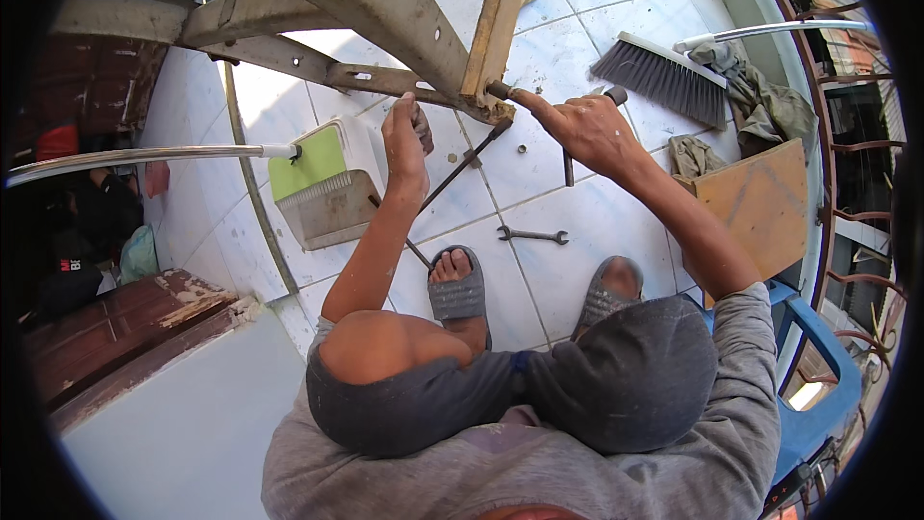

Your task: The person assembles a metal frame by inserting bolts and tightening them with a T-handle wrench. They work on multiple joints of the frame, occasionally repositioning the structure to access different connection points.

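Note:
My left hand [405, 131] is raised and closed around a small dark tool [423, 127] just under a rusty metal angle bar [371, 78]. My right hand [584, 126] grips a dark-handled tool [568, 169] whose head sticks out above the knuckles. Its index finger reaches left to a dark bolt [498, 91] where a wooden plank [498, 14] meets the bar. A thin dark rod [464, 165] slants down between both hands. Both my feet in grey slippers [456, 296] rest on the white tiles below.
An open-ended wrench [532, 234] and a small nut [523, 148] lie on the tiles. A white-and-green plastic box [322, 179] stands left, a broom [662, 76], rags [760, 102] and a wooden board [760, 203] right. A blue chair [814, 376] and railing lie beyond.

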`<state>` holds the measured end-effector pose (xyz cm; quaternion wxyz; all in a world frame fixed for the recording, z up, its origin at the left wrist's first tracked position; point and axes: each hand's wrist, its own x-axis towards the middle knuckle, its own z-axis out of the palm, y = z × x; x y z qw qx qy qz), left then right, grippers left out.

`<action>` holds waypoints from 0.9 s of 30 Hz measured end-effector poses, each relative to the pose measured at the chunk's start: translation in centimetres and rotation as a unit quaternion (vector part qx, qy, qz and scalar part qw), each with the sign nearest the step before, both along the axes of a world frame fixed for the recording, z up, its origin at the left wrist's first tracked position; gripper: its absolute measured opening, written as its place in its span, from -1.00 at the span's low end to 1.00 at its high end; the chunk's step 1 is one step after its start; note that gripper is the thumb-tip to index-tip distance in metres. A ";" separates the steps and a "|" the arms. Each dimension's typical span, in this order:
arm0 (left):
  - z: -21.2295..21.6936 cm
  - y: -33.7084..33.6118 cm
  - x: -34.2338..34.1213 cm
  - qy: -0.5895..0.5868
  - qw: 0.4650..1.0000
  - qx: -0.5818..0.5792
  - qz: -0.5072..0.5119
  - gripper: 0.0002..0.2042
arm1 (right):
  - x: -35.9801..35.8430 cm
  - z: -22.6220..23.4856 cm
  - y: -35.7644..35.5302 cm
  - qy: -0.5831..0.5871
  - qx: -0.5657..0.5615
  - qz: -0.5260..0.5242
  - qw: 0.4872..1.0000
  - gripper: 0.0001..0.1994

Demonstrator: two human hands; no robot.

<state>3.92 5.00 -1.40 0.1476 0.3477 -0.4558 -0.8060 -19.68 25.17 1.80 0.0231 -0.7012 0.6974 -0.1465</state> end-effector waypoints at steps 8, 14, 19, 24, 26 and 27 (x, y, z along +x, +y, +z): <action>4.1 10.0 -8.1 0.008 0.996 0.058 0.066 -0.70 | 0.1 1.9 0.0 0.013 -0.027 -0.018 0.999 -0.68; 3.4 10.7 -8.6 0.054 0.991 0.056 0.110 -0.77 | 0.7 2.2 4.2 -0.108 -0.173 -0.237 0.950 -0.50; 3.9 11.5 -9.2 0.057 0.991 0.060 0.106 -0.76 | 0.5 -1.0 5.6 -0.886 0.019 -0.309 0.346 -0.07; 3.9 11.3 -9.6 0.093 0.990 0.075 0.077 -0.72 | -2.4 2.5 1.9 -0.791 -0.031 -0.273 0.547 -0.64; 4.7 10.4 -8.7 0.087 0.984 0.145 0.052 -0.71 | -1.2 5.0 1.3 -0.565 -0.098 -0.169 0.802 -0.76; 5.6 10.0 -8.1 0.083 0.980 0.178 0.044 -0.71 | 0.1 6.8 1.6 -0.449 -0.119 -0.068 0.883 -0.79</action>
